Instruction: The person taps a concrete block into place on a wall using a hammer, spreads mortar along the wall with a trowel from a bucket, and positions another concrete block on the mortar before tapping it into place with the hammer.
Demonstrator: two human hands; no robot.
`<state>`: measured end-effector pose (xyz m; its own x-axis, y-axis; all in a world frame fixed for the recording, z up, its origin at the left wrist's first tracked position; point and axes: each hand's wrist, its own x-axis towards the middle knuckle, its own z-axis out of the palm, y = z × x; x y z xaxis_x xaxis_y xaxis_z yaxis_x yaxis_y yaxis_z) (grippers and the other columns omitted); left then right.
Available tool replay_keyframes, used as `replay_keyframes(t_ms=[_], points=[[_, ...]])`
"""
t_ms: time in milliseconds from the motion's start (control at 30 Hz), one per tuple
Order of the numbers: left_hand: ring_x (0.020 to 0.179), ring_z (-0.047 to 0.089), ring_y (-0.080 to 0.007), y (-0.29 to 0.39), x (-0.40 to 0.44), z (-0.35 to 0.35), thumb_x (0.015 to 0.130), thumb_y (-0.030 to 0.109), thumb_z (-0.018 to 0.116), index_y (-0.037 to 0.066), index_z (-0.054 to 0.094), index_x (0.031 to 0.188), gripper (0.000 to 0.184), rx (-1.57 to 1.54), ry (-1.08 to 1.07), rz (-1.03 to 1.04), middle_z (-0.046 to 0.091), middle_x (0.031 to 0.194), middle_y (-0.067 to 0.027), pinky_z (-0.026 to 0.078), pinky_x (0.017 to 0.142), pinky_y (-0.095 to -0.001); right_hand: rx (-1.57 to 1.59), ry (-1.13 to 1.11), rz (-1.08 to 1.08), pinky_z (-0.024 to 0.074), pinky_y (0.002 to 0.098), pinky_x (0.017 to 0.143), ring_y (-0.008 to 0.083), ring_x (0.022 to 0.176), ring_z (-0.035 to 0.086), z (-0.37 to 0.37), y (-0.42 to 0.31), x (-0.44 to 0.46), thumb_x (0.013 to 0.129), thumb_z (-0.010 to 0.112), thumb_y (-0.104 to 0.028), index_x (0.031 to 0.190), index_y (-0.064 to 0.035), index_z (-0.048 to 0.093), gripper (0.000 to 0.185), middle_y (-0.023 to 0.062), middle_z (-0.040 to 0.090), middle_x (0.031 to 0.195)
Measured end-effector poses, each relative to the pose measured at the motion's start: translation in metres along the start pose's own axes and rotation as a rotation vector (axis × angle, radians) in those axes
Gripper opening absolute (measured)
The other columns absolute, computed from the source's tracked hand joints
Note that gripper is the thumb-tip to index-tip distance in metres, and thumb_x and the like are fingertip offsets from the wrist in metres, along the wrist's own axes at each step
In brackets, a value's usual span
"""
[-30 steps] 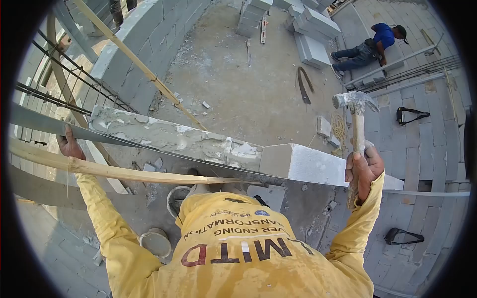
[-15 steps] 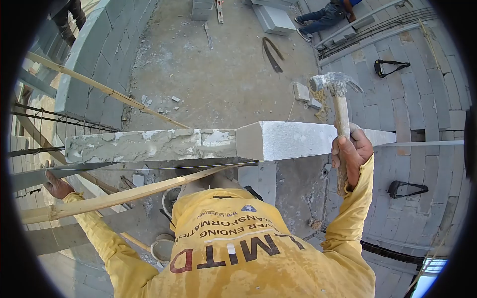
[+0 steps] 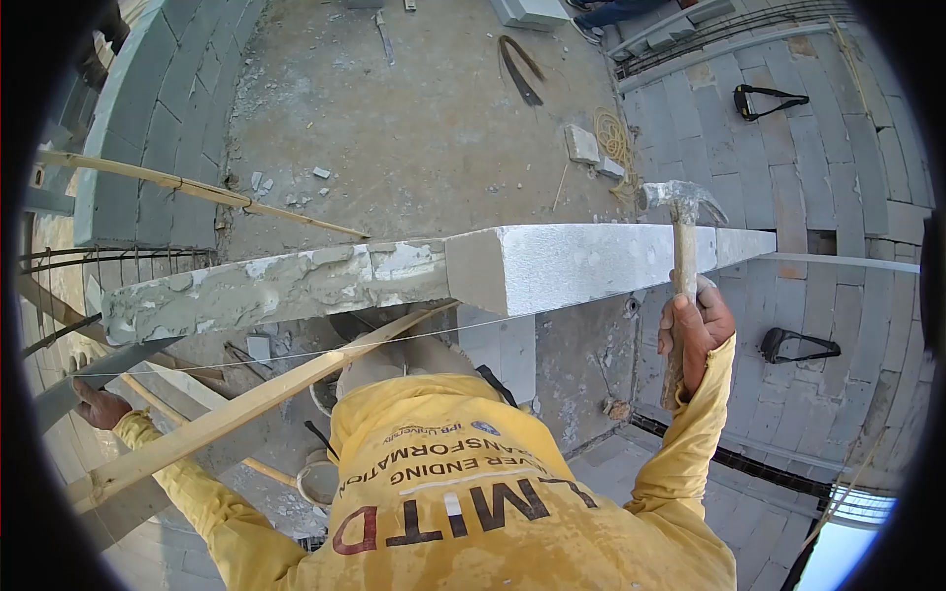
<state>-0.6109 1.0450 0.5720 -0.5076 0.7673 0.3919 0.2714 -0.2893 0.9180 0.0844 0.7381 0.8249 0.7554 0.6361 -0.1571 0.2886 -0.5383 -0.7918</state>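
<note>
My right hand is wrapped round the wooden handle of a claw hammer, its mortar-caked head up above the wall. Just behind the hammer lies a white lightweight block on the wall top. To its left runs a block course with rough grey mortar on it. My left hand grips a grey beam at the far left, fingertips showing over its far side. A thin string stretches along the near side of the wall, passing close to both hands.
A wooden pole slants before my body, and another pole leans beyond the wall. A bucket stands low at my left. Broken blocks and coiled rope lie on the floor beyond. Another person's legs show at the top.
The view has shifted and tilted slightly, with the wall now sloping up to the right. The hammer head sits a little lower in view. My left hand has moved slightly down with the beam.
</note>
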Motion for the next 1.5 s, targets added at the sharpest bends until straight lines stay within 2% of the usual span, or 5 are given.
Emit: replay_keyframes(t_ms=[233, 433, 1167, 1367, 1500], points=[[0.107, 0.065, -0.0296, 0.003, -0.004, 0.016, 0.103, 0.038, 0.048, -0.012, 0.059, 0.122, 0.054, 0.057, 0.093, 0.025, 0.066, 0.118, -0.0266, 0.052, 0.096, -0.0385, -0.056, 0.034, 0.077, 0.0421, 0.0231, 0.047, 0.01, 0.052, 0.053, -0.009, 0.008, -0.008, 0.096, 0.065, -0.032, 0.119, 0.0056, 0.055, 0.045, 0.0044, 0.058, 0.072], [0.112, 0.063, -0.0399, -0.044, 0.002, -0.017, 0.1, 0.037, 0.055, -0.016, 0.048, 0.128, 0.06, 0.062, -0.027, -0.026, 0.062, 0.122, -0.0289, 0.054, 0.096, -0.0459, -0.032, 0.056, 0.097, 0.0411, 0.0231, 0.047, 0.0096, 0.051, 0.052, -0.012, 0.008, -0.011, 0.096, 0.065, -0.031, 0.117, 0.0049, 0.056, 0.043, 0.004, 0.058, 0.071], [0.124, 0.055, -0.0255, 0.0, -0.005, -0.011, 0.099, 0.022, 0.06, -0.01, 0.055, 0.128, 0.043, -0.103, 0.0, -0.148, 0.06, 0.133, -0.0185, 0.043, 0.107, -0.0369, 0.072, -0.055, 0.154, 0.0432, 0.024, 0.047, 0.0104, 0.052, 0.053, 0.007, 0.024, -0.016, 0.095, 0.065, -0.025, 0.119, 0.0056, 0.054, 0.041, 0.0048, 0.058, 0.072], [0.129, 0.052, -0.0243, -0.013, 0.006, -0.032, 0.1, 0.018, 0.058, -0.007, 0.054, 0.131, 0.04, -0.136, -0.091, -0.183, 0.057, 0.137, -0.0173, 0.042, 0.108, -0.0373, -0.031, -0.176, 0.176, 0.0444, 0.0245, 0.047, 0.0094, 0.05, 0.05, 0.041, 0.018, -0.018, 0.08, 0.081, -0.035, 0.108, -0.0008, 0.053, 0.053, 0.0017, 0.055, 0.071], [0.13, 0.05, -0.0242, -0.008, 0.0, -0.023, 0.101, 0.017, 0.056, -0.008, 0.052, 0.133, 0.041, -0.15, -0.085, -0.221, 0.055, 0.139, -0.0175, 0.041, 0.109, -0.037, -0.094, -0.25, 0.164, 0.0491, 0.0266, 0.055, 0.0117, 0.06, 0.057, 0.086, 0.014, -0.028, 0.073, 0.087, -0.031, 0.108, -0.0025, 0.052, 0.057, 0.0018, 0.057, 0.078]])
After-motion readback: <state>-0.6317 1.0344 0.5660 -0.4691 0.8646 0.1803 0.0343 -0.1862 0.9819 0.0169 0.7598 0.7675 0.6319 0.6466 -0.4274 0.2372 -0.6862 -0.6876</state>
